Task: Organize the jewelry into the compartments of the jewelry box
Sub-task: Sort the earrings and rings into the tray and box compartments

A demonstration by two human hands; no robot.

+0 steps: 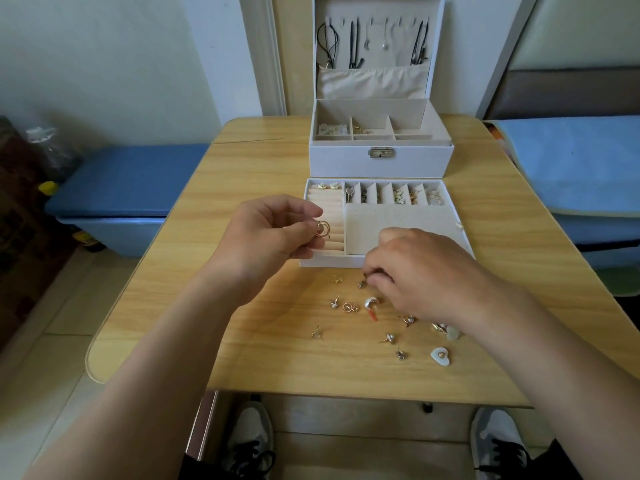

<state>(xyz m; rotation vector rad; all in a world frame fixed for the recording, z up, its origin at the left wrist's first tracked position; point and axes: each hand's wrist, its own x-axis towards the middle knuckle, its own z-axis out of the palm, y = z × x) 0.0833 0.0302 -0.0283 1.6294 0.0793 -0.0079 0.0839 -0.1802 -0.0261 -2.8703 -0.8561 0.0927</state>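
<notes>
Head view. The jewelry box (381, 164) stands open at the far edge of the desk (242, 188), its raised lid cut off by the top of the frame. Cords (353, 39) hang inside the lid. The lift-out tray (329, 262) lies just in front of the box, apart from it, right of the desk's middle. A broad strip of wood shows to the tray's left, and a narrower one between the loose pieces and the near edge.

The left hand (266, 233) is held above the tray's left rim, over the ring rolls, its fingers pinching a gold hoop (322, 229). The right hand (422, 271) reaches down to the desk just before the tray's front wall, its fingers bunched beside a small stud (361, 284). Whether they grasp anything cannot be told.

Loose earrings lie scattered on the desk below the tray — among them a white curved piece with an orange tip (372, 304) and a heart-shaped piece (441, 356), well apart.

The right hand hides the tray's front right corner. A gold cluster (440, 327) is half covered by the wrist. The contents of the tray's narrow back compartments (398, 195) are too small to name.
</notes>
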